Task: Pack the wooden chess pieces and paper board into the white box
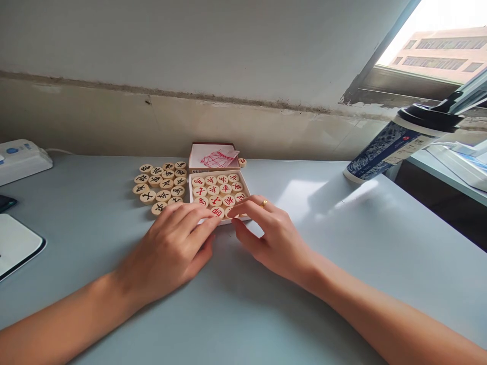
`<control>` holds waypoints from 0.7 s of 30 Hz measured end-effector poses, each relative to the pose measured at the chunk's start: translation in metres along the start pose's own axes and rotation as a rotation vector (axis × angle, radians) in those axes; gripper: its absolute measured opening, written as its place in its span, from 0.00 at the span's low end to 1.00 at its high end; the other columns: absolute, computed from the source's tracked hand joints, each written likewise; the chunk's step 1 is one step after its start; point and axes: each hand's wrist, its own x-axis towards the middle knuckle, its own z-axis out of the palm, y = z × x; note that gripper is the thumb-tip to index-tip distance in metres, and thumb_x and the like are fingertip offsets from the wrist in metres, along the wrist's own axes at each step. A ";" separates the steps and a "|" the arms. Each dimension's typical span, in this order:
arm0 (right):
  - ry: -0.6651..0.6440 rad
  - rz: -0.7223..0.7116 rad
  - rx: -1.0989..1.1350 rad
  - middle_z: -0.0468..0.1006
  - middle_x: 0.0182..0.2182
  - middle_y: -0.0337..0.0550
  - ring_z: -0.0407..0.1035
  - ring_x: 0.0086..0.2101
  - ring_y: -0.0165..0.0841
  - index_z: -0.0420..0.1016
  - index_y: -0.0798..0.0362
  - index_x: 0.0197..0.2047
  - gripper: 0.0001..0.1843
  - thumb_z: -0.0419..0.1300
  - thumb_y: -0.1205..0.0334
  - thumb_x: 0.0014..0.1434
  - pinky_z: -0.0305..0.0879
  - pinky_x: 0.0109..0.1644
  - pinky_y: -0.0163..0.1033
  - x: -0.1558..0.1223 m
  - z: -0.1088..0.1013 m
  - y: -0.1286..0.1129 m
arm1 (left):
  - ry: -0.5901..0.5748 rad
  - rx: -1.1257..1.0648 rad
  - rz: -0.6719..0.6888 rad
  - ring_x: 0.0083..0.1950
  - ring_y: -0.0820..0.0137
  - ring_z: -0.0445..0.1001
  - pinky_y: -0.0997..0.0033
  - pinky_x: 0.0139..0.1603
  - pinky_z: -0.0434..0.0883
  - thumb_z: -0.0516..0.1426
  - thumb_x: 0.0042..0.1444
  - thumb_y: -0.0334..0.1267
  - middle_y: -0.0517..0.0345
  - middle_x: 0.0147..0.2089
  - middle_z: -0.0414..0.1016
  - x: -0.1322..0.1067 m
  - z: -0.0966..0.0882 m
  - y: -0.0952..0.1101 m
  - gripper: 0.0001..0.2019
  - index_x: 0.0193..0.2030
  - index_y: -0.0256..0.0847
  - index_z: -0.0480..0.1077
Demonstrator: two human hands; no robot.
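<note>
In the middle of the desk sits an open cardboard box (pixel 191 195) filled with rows of round xiangqi pieces (pixel 213 189) marked in red. My left hand (pixel 180 241) lies over the box's near left corner, fingers loosely stretched and its thumb underneath. At the near right corner, my right hand (pixel 272 230) has its index fingertip on a red-marked piece, the thumb held apart below. Neither hand visibly grips anything. Left of the box, black-marked xiangqi pieces (pixel 163 183) lie in uneven rows. My hands hide part of the box's front edge and a few pieces.
Behind the box stands its lid (pixel 194 150), holding a folded red-lined sheet (pixel 219 158); a single piece (pixel 242 162) lies beside it. A tall blue patterned cup (pixel 395 144) leans at the right. A white device (pixel 25 161), a phone (pixel 6 203) and a white tablet-like object (pixel 19 246) occupy the left.
</note>
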 end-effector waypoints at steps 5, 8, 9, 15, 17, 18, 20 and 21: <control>0.084 -0.116 0.094 0.76 0.35 0.42 0.72 0.36 0.31 0.70 0.51 0.42 0.12 0.53 0.75 0.60 0.71 0.38 0.39 0.000 -0.005 -0.003 | 0.049 -0.114 0.189 0.47 0.61 0.72 0.58 0.49 0.69 0.53 0.59 0.24 0.50 0.41 0.75 -0.001 -0.004 0.008 0.09 0.44 0.36 0.70; 0.225 -0.336 0.186 0.76 0.32 0.41 0.72 0.30 0.33 0.71 0.49 0.43 0.16 0.55 0.75 0.54 0.71 0.31 0.41 -0.002 -0.010 -0.006 | -0.067 -0.243 0.231 0.36 0.67 0.70 0.64 0.39 0.70 0.51 0.60 0.25 0.54 0.35 0.73 -0.003 -0.002 0.009 0.08 0.37 0.37 0.70; 0.285 -0.400 0.192 0.75 0.30 0.41 0.71 0.28 0.33 0.71 0.49 0.44 0.17 0.56 0.74 0.52 0.70 0.28 0.41 -0.002 -0.012 -0.006 | -0.107 -0.284 0.218 0.34 0.68 0.69 0.65 0.37 0.69 0.51 0.60 0.25 0.55 0.34 0.72 -0.003 -0.001 0.009 0.08 0.36 0.37 0.70; 0.185 -0.257 -0.114 0.75 0.37 0.44 0.72 0.38 0.36 0.71 0.49 0.42 0.12 0.55 0.73 0.57 0.72 0.41 0.43 0.023 -0.025 0.015 | -0.132 -0.305 0.206 0.35 0.66 0.69 0.65 0.37 0.69 0.52 0.59 0.25 0.53 0.34 0.72 -0.003 0.001 0.005 0.08 0.38 0.35 0.72; 0.092 -0.091 -0.228 0.73 0.47 0.48 0.71 0.45 0.38 0.70 0.50 0.48 0.14 0.52 0.70 0.60 0.71 0.47 0.47 0.036 -0.026 0.038 | -0.127 -0.295 0.214 0.36 0.65 0.70 0.65 0.39 0.70 0.52 0.58 0.25 0.53 0.34 0.73 -0.003 0.001 0.005 0.09 0.38 0.36 0.73; 0.051 -0.001 -0.274 0.71 0.50 0.50 0.70 0.48 0.40 0.69 0.50 0.51 0.17 0.52 0.71 0.60 0.70 0.50 0.49 0.042 -0.025 0.052 | -0.126 -0.296 0.212 0.36 0.65 0.70 0.65 0.39 0.70 0.52 0.58 0.24 0.53 0.34 0.73 -0.003 0.000 0.005 0.09 0.38 0.36 0.73; -0.032 0.159 -0.358 0.67 0.56 0.54 0.65 0.54 0.45 0.65 0.52 0.57 0.23 0.50 0.72 0.59 0.67 0.54 0.54 0.053 -0.022 0.079 | -0.124 -0.298 0.209 0.36 0.66 0.70 0.66 0.40 0.70 0.52 0.58 0.24 0.53 0.34 0.73 -0.003 0.000 0.006 0.09 0.39 0.36 0.72; -0.063 0.179 -0.369 0.65 0.59 0.56 0.63 0.57 0.47 0.63 0.54 0.60 0.26 0.50 0.73 0.58 0.65 0.56 0.56 0.057 -0.020 0.091 | -0.123 -0.298 0.207 0.36 0.66 0.69 0.66 0.40 0.70 0.52 0.58 0.24 0.53 0.34 0.73 -0.002 0.000 0.006 0.09 0.39 0.37 0.72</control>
